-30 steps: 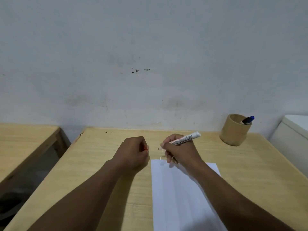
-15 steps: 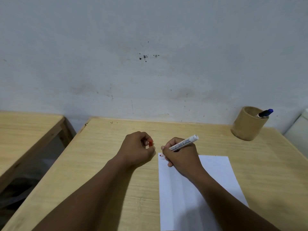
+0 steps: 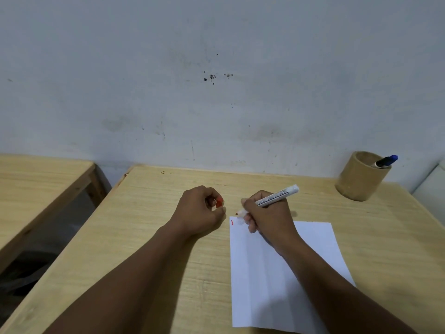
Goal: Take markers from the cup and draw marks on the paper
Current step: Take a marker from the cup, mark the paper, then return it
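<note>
A white sheet of paper (image 3: 267, 280) lies on the wooden table (image 3: 149, 237). My right hand (image 3: 267, 215) grips a white marker (image 3: 277, 195), its red tip just above the paper's top left corner. A short red mark (image 3: 232, 222) shows on that corner. My left hand (image 3: 199, 210) rests on the table beside the paper, fingers closed on the marker's red cap (image 3: 219, 202). A tan cup (image 3: 360, 175) stands at the far right with a blue-capped marker (image 3: 385, 161) sticking out of it.
The grey wall (image 3: 216, 92) rises right behind the table. A second wooden table (image 3: 36, 179) stands to the left across a gap. A white object (image 3: 433, 189) sits at the right edge.
A short red mark has appeared on the paper's top left corner. The marker tip has lifted slightly off it. My left hand stays put with the cap.
</note>
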{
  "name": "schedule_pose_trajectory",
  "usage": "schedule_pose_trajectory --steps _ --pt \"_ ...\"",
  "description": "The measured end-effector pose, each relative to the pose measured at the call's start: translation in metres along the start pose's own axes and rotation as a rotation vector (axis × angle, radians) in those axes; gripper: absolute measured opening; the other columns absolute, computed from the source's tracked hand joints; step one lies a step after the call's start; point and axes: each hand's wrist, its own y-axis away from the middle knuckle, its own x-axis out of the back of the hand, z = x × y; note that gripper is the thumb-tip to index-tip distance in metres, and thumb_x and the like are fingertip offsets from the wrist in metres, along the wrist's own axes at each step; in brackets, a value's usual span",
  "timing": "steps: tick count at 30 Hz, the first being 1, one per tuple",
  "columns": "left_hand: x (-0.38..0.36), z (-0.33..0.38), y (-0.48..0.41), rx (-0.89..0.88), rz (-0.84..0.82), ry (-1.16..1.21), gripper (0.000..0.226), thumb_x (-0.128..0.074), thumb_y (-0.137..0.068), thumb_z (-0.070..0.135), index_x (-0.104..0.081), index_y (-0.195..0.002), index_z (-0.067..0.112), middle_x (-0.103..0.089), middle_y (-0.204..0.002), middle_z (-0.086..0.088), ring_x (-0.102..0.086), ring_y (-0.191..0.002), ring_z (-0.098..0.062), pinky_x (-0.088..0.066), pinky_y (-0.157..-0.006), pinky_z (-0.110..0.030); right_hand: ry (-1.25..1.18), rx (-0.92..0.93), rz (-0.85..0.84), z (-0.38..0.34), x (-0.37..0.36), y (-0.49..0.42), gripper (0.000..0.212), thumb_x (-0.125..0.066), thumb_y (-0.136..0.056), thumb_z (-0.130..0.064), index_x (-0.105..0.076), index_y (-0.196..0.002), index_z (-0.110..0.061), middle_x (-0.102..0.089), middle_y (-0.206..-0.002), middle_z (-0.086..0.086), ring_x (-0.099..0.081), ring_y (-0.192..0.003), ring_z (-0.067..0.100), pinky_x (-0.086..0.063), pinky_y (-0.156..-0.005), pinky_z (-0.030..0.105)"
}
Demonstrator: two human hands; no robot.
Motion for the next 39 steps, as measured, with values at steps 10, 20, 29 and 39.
schedule_pose_trajectory --steps 10,20,29,39 --pt "0.007 0.023 -0.024 0.198 -0.072 0.560 0.006 -0.082 -0.082 0.009 -0.078 -0.086 0.008 -0.069 -0.075 -0.010 -0.064 -0.067 -0.017 -0.055 -0.062 -0.020 -0.417 -0.158 0.121 -0.057 0.051 -0.025 0.019 -0.078 -0.086 -0.028 -0.065 -0.082 -0.015 -0.060 -0.062 0.005 -0.049 -0.040 0.008 -0.029 -0.035 0.018" --pt "-0.017 0.107 -0.046 0.144 -0.313 0.826 0.023 -0.081 -0.084 0.017 -0.079 -0.106 0.013 -0.076 -0.094 -0.001 -0.071 -0.082 -0.019 -0.051 -0.077 -0.030 -0.556 -0.201 0.149 -0.076 0.092 -0.013 0.018 -0.056 -0.092 -0.018 -0.062 -0.079 -0.008 -0.068 -0.062 0.012 -0.058 -0.042 0.016 -0.038 -0.046 0.025" --pt "-0.037 0.143 -0.053 0.089 -0.399 0.789 0.022 -0.082 -0.082 0.013 -0.080 -0.104 0.012 -0.077 -0.088 -0.002 -0.071 -0.077 -0.018 -0.053 -0.075 -0.028 -0.542 -0.129 0.175 -0.079 0.111 -0.011 0.015 -0.062 -0.093 -0.015 -0.064 -0.083 -0.005 -0.068 -0.063 0.014 -0.057 -0.044 0.017 -0.037 -0.052 0.028" --pt "-0.062 0.182 -0.071 -0.027 -0.280 0.671 0.013 -0.079 -0.087 0.017 -0.077 -0.088 0.004 -0.069 -0.070 -0.007 -0.069 -0.061 -0.015 -0.052 -0.066 -0.027 -0.469 -0.121 0.123 -0.083 0.140 -0.026 0.034 -0.069 -0.091 -0.040 -0.064 -0.092 -0.007 -0.066 -0.063 0.008 -0.056 -0.044 0.014 -0.036 -0.046 0.025"
